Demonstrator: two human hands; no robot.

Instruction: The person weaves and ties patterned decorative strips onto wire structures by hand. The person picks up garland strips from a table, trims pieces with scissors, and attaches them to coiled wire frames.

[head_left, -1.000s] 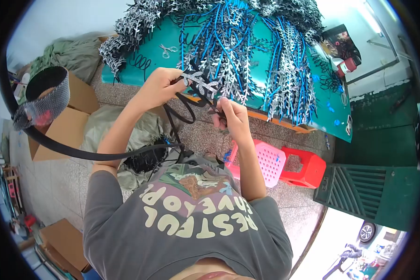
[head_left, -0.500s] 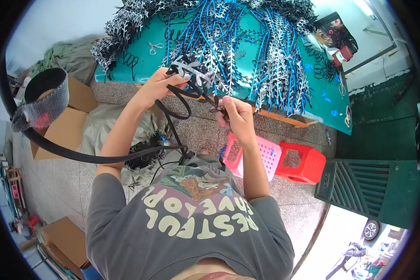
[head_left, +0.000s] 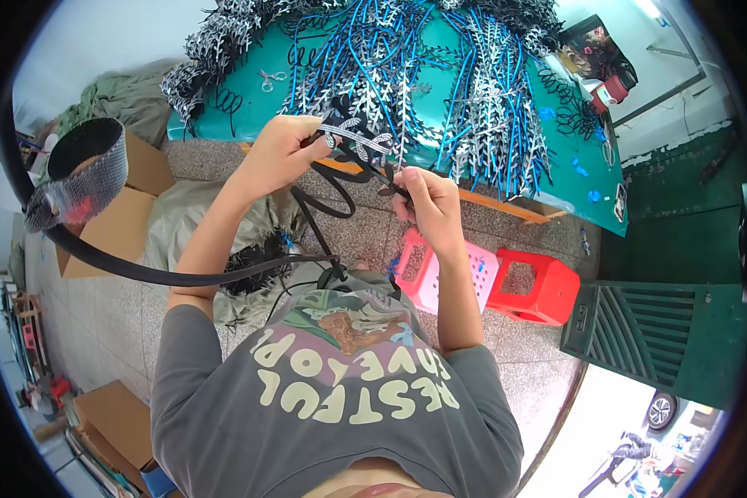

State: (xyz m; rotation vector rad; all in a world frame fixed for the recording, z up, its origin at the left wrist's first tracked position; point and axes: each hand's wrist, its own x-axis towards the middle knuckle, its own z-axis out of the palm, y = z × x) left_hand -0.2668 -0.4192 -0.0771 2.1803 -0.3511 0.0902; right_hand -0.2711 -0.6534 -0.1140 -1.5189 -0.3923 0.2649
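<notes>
Black and silver leaf-shaped strips [head_left: 353, 139] stretch between my two hands, in front of the table edge. My left hand [head_left: 284, 153] is closed round one end of them, thumb on top. My right hand [head_left: 429, 207] pinches a dark leafy strand at the other end, slightly lower. A black band [head_left: 328, 203] loops down below my hands. On the green table [head_left: 257, 108] lie long leafy strands with blue strips [head_left: 494, 116], and a pair of scissors [head_left: 272, 80] rests at the left.
Pink [head_left: 465, 278] and red [head_left: 538, 288] plastic stools stand below the table's front edge. Cardboard boxes [head_left: 112, 232] and a pale sack [head_left: 195, 224] are on the floor at the left. A black strap [head_left: 141, 272] curves across the left side.
Over the last second the table has shifted slightly left and up in view. Since the middle frame, my hands have moved a little, and the leafy strip looks straighter between them.
</notes>
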